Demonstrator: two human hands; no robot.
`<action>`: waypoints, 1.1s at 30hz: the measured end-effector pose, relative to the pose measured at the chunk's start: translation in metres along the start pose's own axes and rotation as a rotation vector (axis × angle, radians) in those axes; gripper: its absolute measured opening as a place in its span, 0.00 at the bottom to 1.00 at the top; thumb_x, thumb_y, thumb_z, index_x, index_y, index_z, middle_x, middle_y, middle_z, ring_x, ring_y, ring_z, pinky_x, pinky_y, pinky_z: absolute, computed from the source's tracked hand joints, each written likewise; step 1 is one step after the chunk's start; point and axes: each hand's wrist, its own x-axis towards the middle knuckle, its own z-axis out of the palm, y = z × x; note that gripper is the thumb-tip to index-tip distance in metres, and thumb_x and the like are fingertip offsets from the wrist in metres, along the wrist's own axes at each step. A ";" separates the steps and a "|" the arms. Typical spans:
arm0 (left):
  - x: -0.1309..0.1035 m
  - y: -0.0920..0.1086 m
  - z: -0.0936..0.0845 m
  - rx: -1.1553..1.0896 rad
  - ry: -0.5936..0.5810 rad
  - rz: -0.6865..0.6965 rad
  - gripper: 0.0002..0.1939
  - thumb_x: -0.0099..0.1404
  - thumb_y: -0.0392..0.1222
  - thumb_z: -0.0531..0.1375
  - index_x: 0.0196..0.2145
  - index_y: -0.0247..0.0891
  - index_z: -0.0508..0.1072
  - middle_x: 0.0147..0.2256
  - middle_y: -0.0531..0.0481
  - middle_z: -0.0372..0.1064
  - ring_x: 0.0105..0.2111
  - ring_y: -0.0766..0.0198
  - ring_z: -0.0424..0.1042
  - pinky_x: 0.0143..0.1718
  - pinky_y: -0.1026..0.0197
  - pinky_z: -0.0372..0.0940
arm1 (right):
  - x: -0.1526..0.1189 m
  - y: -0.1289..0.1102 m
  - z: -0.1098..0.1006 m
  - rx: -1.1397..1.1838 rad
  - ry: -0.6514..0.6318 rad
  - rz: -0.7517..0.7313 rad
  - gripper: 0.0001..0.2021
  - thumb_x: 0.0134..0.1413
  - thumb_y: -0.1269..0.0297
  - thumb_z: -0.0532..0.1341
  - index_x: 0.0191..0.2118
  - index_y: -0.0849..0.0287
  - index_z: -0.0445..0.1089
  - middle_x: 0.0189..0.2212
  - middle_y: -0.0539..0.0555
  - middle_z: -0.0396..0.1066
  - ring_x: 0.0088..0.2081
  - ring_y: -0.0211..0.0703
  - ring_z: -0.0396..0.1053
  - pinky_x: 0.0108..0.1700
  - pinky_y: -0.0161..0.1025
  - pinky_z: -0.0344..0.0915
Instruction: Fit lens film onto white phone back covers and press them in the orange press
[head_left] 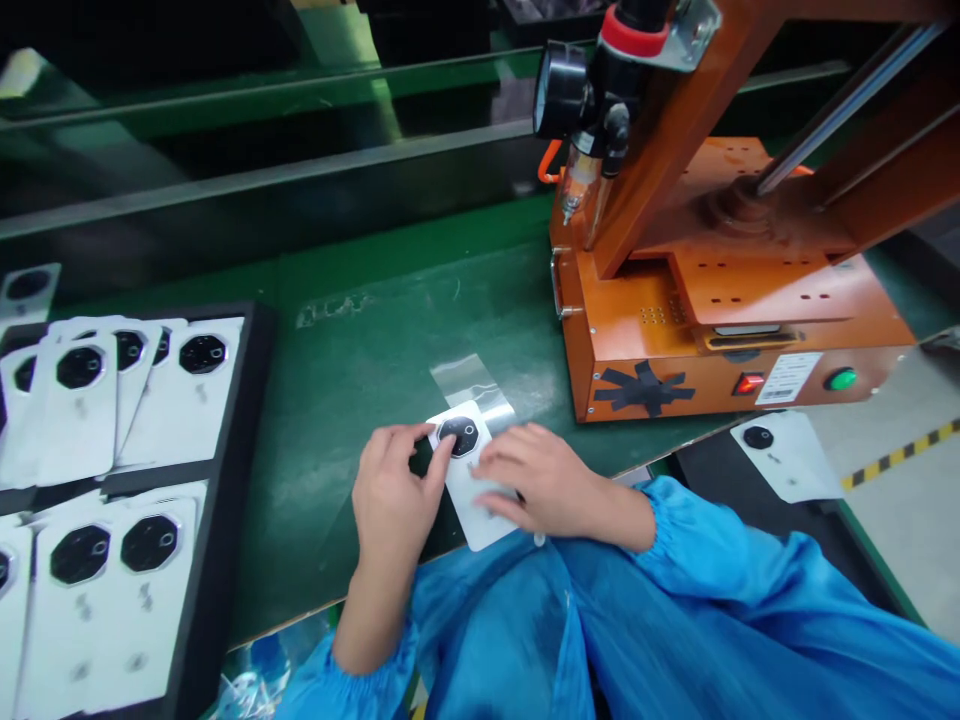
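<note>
A white panel [471, 505] with a black octagonal window lies near the front edge of the green table, tilted slightly. My left hand [394, 485] holds its upper left side, with the thumb on the black window and the index finger at the top left corner. My right hand [536, 480] is over the panel's right side, fingers apart and a little blurred; nothing shows between them. A clear film strip [472, 385] sticks out beyond the panel's top edge.
An orange press machine [622, 340] with a pressure gauge [561, 90] stands at the right. Black foam trays [255, 340] at the left hold several similar white panels. Another white panel [795, 460] lies on a dark surface [720, 490] at the right.
</note>
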 end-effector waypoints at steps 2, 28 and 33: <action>0.010 0.005 0.005 0.077 -0.017 -0.070 0.18 0.68 0.56 0.61 0.45 0.40 0.75 0.42 0.46 0.71 0.40 0.55 0.72 0.40 0.55 0.67 | 0.018 0.006 0.007 -0.074 0.036 0.170 0.15 0.66 0.56 0.63 0.52 0.59 0.69 0.46 0.58 0.72 0.47 0.50 0.67 0.46 0.46 0.60; 0.014 0.018 0.001 0.116 -0.119 -0.111 0.18 0.67 0.54 0.61 0.47 0.38 0.73 0.43 0.45 0.70 0.41 0.54 0.73 0.37 0.55 0.66 | 0.032 0.024 0.024 -0.038 0.098 0.274 0.19 0.60 0.51 0.68 0.47 0.58 0.67 0.42 0.54 0.72 0.45 0.49 0.65 0.45 0.44 0.51; 0.016 0.032 0.000 0.255 -0.176 -0.214 0.20 0.67 0.56 0.60 0.47 0.39 0.73 0.45 0.43 0.72 0.41 0.51 0.74 0.31 0.56 0.62 | 0.033 0.024 0.025 -0.048 0.104 0.273 0.17 0.62 0.50 0.66 0.45 0.58 0.68 0.41 0.54 0.72 0.43 0.49 0.65 0.43 0.43 0.51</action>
